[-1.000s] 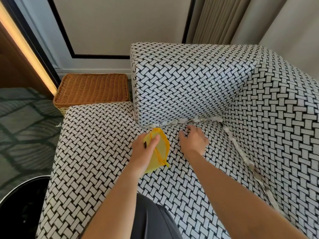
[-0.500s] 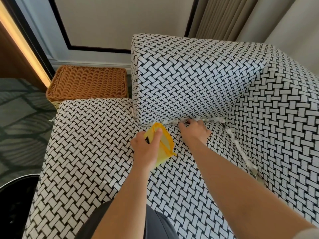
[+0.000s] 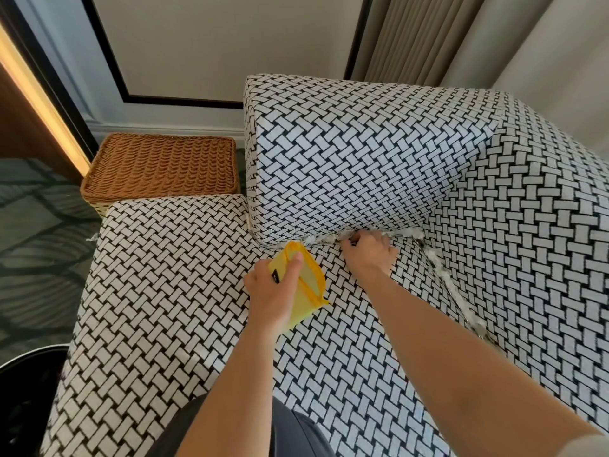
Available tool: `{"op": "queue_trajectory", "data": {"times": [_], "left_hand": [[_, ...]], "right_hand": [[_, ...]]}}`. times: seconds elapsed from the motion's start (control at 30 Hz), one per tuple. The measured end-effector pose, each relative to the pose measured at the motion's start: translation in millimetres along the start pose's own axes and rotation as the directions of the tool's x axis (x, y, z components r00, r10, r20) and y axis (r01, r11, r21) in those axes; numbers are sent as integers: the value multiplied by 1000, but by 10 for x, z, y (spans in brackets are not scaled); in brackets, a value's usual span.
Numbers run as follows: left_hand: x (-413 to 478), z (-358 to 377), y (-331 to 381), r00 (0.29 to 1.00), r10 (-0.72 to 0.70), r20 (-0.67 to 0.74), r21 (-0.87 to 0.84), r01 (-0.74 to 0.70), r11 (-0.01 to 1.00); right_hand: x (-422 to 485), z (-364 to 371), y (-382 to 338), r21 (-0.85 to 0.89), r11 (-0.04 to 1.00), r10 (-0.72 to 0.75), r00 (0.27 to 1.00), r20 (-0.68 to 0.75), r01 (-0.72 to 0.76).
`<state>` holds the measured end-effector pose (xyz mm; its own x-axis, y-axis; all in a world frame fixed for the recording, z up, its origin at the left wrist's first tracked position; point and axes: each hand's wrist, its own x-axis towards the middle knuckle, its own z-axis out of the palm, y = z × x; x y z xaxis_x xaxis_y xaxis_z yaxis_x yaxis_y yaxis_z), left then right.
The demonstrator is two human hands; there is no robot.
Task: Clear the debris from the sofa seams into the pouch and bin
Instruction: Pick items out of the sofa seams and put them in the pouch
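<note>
The sofa [image 3: 164, 291] is covered in coarse black-and-white basketweave fabric. White shredded debris [image 3: 441, 268] lines the seams under the blocky back cushion [image 3: 346, 166]. The left hand [image 3: 273, 291] grips a soft yellow pouch [image 3: 309, 291] on the seat, its mouth open just beside the seam and its contents unseen. The right hand [image 3: 369, 255] curls its fingers into the debris; whether they pinch any, I cannot tell. A round black bin [image 3: 26, 390] stands by the seat's left edge.

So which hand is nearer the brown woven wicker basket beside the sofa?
Left. The left hand, gripping the yellow pouch, is closer to the brown wicker basket; the right hand is farther right, at the white debris in the back seam.
</note>
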<state>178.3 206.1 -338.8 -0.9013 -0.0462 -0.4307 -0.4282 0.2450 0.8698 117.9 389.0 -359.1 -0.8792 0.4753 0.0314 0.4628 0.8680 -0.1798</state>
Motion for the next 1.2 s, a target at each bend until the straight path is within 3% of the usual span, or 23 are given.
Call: {"op": "queue_trajectory", "data": {"times": [0.17,0.37,0.43,0.67,0.83,0.93,1.0,1.13,1.2], "left_hand": [[32,-46,13,997,-17,80,-53,21,998],[-26,-86,56,988,-61,142,-31,66,997],[-109,-91,96,984,-75,164,-26,80,996],[-465,-49,158,972,-16,235,145,-19,989],[-570,-83,174,967,-95,238,190,49,980],[-674,-50,186,959,-105,265,219,47,975],[-700,-28,195,962,-86,260,198,34,980],[-671,-17,244,961,-111,254,32,106,994],[-667,-13,250,955,-120,271,5,123,992]], "right_hand": [[-69,15,53,37,995,-92,994,-58,94],[-551,10,196,325,923,-123,959,-254,204],[-796,-23,273,399,882,-154,953,-262,253],[-1422,-216,386,669,737,-132,991,4,95],[-1591,-550,268,876,437,28,976,214,-205],[-1605,-774,152,929,319,6,980,198,-189],[-1617,-885,73,937,325,-32,989,147,-128],[-1668,-913,-14,861,507,-117,993,33,31],[-1674,-862,-4,852,521,-151,988,27,56]]}}
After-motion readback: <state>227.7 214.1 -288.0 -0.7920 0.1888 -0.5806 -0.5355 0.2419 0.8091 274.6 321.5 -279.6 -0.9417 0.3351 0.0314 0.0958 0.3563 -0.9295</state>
